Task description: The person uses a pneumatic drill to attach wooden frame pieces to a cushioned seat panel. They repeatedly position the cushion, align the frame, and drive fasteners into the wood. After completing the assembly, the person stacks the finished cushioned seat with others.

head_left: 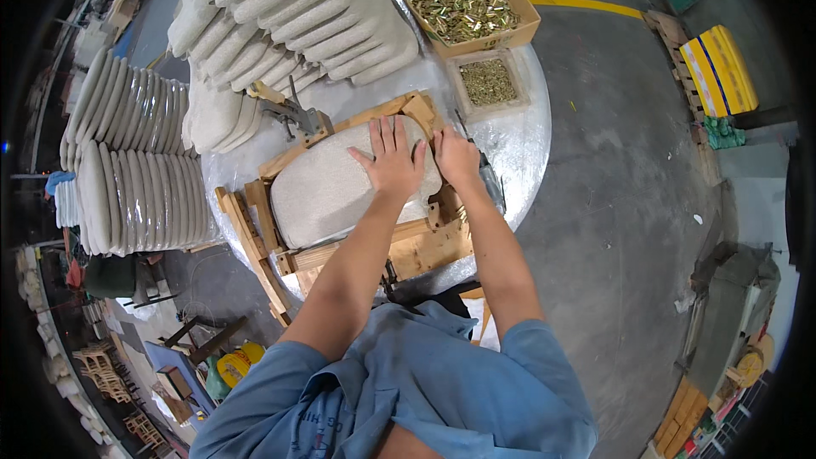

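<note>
Head view. Landmark for placing: the wooden jig [412, 229], lying on a round table [532, 132] wrapped in shiny film. Pale beige upholstered cushion [319, 191] sits inside the jig, face up, with timber along its far, left and near edges. It lies directly under the left hand [393, 157], most of its bare surface showing left of that palm. Right hand [457, 157] is at the jig's right end, just beside the cushion's right edge.

Containers, both on the table. Beyond the jig and to its right, an open cardboard box [525, 19], heaped with loose gold-coloured metal pieces [459, 0]. Nearer the jig, just beyond its right end, a shallow square tray [497, 108] holding smaller gold-coloured pieces [487, 82]; too small to identify.

Left hand: open flat, palm down, fingers pointing away from the body, thumb out to the left; presses on the fabric, grasps nothing. Right hand: fingers curled down at the jig's edge; whether they grip anything cannot be told. A dark tool [491, 183] shows partly behind the right wrist, right of the jig. Both forearms reach out over the jig's near side from short blue sleeves, left elbow slightly bent. Metal toggle clamp [299, 117] stands at the jig's far left, with a tall cushion stack [297, 13] beyond.
</note>
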### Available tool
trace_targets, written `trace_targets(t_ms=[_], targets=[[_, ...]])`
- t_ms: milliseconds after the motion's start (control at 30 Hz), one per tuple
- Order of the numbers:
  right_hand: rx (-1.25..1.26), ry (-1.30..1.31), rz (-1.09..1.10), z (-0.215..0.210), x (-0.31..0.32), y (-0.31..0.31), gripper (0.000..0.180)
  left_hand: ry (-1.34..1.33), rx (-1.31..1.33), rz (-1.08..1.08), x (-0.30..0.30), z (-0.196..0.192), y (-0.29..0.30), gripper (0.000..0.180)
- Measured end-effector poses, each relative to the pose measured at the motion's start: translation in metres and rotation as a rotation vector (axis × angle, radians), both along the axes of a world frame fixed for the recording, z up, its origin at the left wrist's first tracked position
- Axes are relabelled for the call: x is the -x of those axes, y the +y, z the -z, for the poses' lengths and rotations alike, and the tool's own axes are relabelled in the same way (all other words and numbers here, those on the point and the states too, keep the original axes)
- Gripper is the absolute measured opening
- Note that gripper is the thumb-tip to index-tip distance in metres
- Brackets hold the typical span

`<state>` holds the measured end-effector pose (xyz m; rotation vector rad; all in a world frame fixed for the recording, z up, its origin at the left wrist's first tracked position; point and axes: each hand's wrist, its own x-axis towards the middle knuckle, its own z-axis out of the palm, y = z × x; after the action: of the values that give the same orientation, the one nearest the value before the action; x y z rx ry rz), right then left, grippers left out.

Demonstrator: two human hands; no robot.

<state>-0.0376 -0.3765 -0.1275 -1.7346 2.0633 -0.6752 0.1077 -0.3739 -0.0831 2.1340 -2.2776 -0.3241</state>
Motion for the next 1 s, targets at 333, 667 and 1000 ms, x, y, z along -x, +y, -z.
trace_targets(t_ms=[333, 667, 1000], targets=[[0.103, -0.047, -0.009, 0.006, 0.002, -0.005, 0.033, -0.040, 0.031, 0.235, 0.008, -0.005, -0.008, 0.073], [0.017, -0.219, -0.016, 0.012, 0.017, -0.009, 0.038, -0.070, 0.075, 0.206, -0.017, 0.017, -0.026, 0.066], [-0.065, -0.284, -0.040, 0.013, 0.015, -0.006, 0.039, -0.089, 0.117, 0.131, -0.041, 0.029, -0.034, 0.065]])
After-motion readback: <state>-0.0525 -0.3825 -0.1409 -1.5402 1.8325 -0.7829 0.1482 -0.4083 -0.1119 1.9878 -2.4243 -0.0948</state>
